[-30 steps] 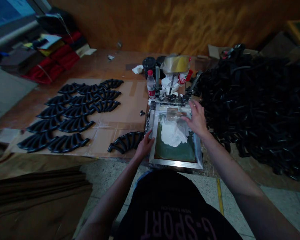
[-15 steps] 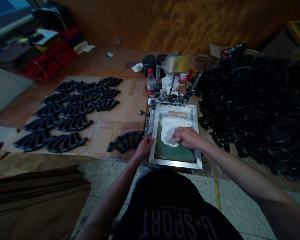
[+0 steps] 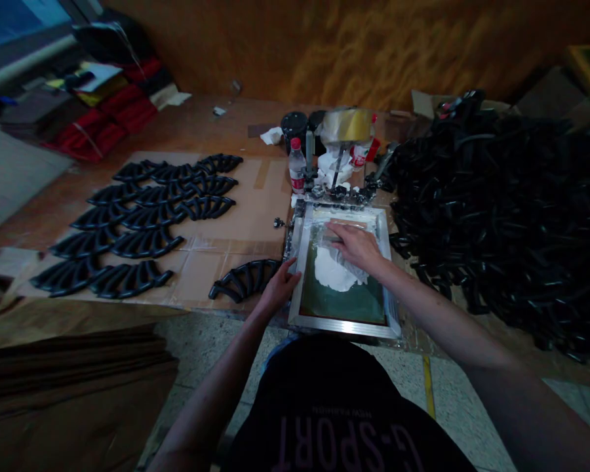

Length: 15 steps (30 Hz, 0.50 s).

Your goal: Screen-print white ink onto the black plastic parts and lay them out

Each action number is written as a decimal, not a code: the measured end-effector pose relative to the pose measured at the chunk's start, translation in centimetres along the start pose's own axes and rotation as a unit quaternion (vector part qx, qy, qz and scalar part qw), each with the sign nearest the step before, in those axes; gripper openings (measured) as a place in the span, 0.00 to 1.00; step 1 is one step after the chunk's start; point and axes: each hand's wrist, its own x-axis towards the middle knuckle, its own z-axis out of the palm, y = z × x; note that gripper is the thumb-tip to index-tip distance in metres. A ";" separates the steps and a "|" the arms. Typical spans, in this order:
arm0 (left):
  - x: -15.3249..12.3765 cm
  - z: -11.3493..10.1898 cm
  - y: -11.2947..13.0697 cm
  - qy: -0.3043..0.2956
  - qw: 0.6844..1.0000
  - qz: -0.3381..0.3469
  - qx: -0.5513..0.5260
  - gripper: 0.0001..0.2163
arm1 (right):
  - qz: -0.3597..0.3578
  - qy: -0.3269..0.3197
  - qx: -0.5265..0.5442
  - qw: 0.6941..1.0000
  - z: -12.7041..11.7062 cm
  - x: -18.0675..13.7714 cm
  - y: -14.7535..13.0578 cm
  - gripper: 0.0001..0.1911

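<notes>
Now the right hand (image 3: 356, 246) is at the far side of the white paste (image 3: 336, 270), having been at its near edge half a second ago, so I'd judge one pass over the screen done. Its fingers stretch forward, close together; whether they pinch the pale see-through piece (image 3: 328, 237) beneath them, I can't tell. The paste lies just nearer the body than that hand, inside the metal frame (image 3: 347, 326). The left hand (image 3: 278, 287), fingers loosely parted and gripping nothing visible, stays by the frame's left rail, perhaps steadying it, with curved black pieces (image 3: 247, 278) just beyond its outer side.
</notes>
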 end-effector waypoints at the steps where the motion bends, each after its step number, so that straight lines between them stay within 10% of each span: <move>1: -0.3 -0.2 0.9 -0.006 1.000 -0.006 -0.012 0.32 | 0.023 0.010 -0.006 1.000 -1.0 1.1 0.3 0.29; 8: -1.7 -1.4 9.6 0.066 0.995 0.065 -0.044 0.27 | 0.176 0.182 0.025 0.967 -5.9 -1.2 10.4 0.18; 11: -1.0 -1.1 13.4 0.096 0.978 0.151 -0.105 0.26 | 0.195 0.143 0.017 0.970 -3.4 -4.4 12.6 0.21; 15: 1.0 -0.5 17.1 0.128 0.959 0.202 -0.149 0.26 | 0.091 0.052 0.034 0.994 3.0 -6.6 8.3 0.18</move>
